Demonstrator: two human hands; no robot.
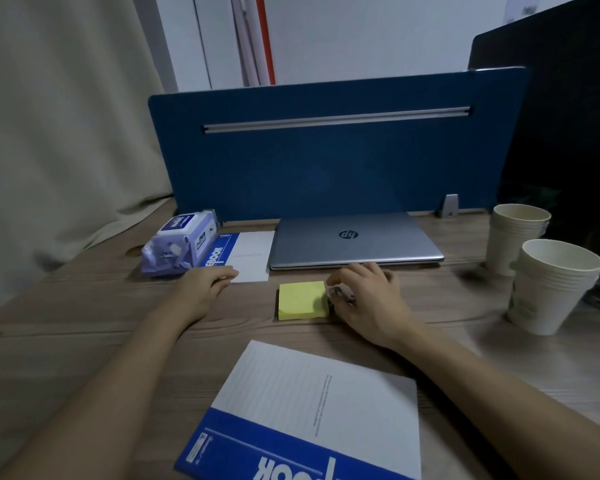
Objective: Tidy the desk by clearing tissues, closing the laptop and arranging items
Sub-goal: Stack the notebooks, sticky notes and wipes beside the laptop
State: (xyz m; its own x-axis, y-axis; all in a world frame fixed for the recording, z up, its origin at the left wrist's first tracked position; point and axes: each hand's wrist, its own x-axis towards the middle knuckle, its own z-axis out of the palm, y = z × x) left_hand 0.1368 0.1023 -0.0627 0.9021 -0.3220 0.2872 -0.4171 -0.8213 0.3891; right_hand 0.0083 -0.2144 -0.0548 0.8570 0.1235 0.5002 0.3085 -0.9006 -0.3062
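A silver laptop (355, 242) lies with its lid down against the blue divider. Left of it a small blue-and-white notebook (243, 252) lies flat, and a purple wipes pack (179, 242) sits beside that. My left hand (205, 284) rests with straight fingers on the small notebook's near edge. A yellow sticky-note pad (300, 299) lies in front of the laptop. My right hand (368, 299) sits just right of the pad, fingers curled round a small clear, shiny object (338, 293) that I cannot identify. A larger notebook (312, 414) lies nearest me.
Two stacks of paper cups (551, 285) (515, 237) stand at the right. A blue divider panel (326, 150) closes the back of the wooden desk (84, 341). A curtain hangs at the left, and a dark screen stands at the far right.
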